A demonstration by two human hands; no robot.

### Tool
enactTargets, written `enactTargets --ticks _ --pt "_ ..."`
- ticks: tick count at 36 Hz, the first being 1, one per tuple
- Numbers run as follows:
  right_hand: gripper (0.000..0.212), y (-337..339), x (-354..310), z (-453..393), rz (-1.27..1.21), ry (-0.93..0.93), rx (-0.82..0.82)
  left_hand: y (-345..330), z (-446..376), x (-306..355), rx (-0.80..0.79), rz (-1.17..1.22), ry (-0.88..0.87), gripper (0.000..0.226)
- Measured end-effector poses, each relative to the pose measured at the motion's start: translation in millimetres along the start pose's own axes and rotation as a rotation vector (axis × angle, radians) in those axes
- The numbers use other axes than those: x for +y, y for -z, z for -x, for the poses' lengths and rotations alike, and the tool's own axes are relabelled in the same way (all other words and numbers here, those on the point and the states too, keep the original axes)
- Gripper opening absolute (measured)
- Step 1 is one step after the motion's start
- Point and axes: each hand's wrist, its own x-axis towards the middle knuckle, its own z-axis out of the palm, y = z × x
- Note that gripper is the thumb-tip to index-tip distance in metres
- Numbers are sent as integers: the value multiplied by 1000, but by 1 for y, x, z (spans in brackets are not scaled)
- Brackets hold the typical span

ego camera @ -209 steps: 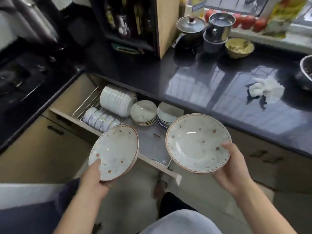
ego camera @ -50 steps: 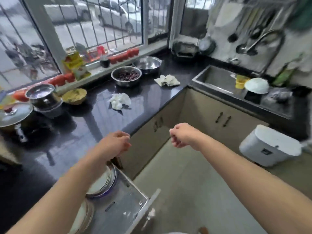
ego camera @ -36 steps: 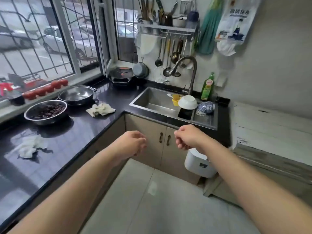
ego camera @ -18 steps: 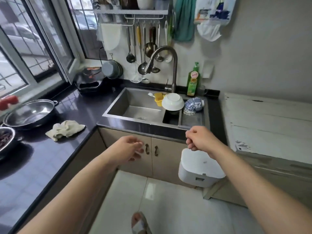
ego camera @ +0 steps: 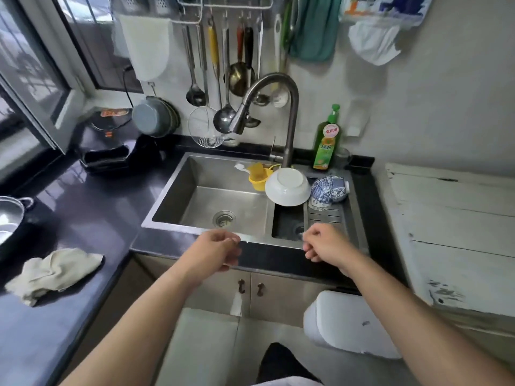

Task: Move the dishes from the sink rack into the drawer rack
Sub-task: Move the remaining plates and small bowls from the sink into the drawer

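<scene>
A white bowl (ego camera: 287, 187) lies upside down at the far side of the steel sink rack (ego camera: 327, 216), on the sink's right. To its right a blue-and-white patterned bowl (ego camera: 328, 189) lies tipped on the rack. My left hand (ego camera: 214, 250) hovers over the sink's front edge with loosely curled fingers and holds nothing. Level with it, my right hand (ego camera: 323, 243) hangs just in front of the rack, also loosely curled with nothing in it. The drawer rack is out of view.
A steel sink (ego camera: 211, 199) with a curved tap (ego camera: 267, 107) and a yellow scoop (ego camera: 257, 175). Green soap bottle (ego camera: 325, 140) behind the rack. Beige cloth (ego camera: 53, 271) on the dark counter at left. White bin (ego camera: 348, 324) on the floor. Utensils hang above.
Both hands gave up their speckled plates and now hold nothing. My view has swung from the drawer along the counter to the sink, and both hands have come close to its front edge.
</scene>
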Motion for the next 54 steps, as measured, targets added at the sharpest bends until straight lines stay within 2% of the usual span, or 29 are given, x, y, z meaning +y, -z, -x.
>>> enactTargets --ticks 5,10,14,17,20,22,25,28,33,37,42,48,54 --pt "19 -18 7 -63 22 -19 -27 -4 -50 1 6 78 57 16" --pt "19 -22 26 -119 159 -74 -29 -1 -92 10 38 75 106 16" --pt "18 -22 32 -150 448 -48 20 7 -124 23 122 77 138 17" --pt "11 -23 36 -184 604 75 14 3 -151 31 156 116 152 18" --pt "26 -22 40 -213 695 236 68 -6 -164 35 140 143 176 18" --pt "45 -20 44 -231 864 333 132 -10 -169 35 123 146 194 18" --pt "80 -15 41 -260 1033 355 121 -9 -180 32 125 131 222 18" --pt "91 -14 39 -277 1184 359 97 -5 -186 28 132 112 261 18" --pt "96 -9 39 -293 1280 425 87 1 -189 24 139 114 286 18" --pt "83 -9 39 -300 1301 494 65 3 -193 20 149 96 304 19" --pt "82 -1 38 -301 1345 540 40 2 -196 22 139 86 310 20" --pt "85 6 37 -307 1325 586 30 -1 -199 26 142 86 311 19" --pt "84 20 39 -312 1283 712 96 -6 -202 28 127 100 302 18"
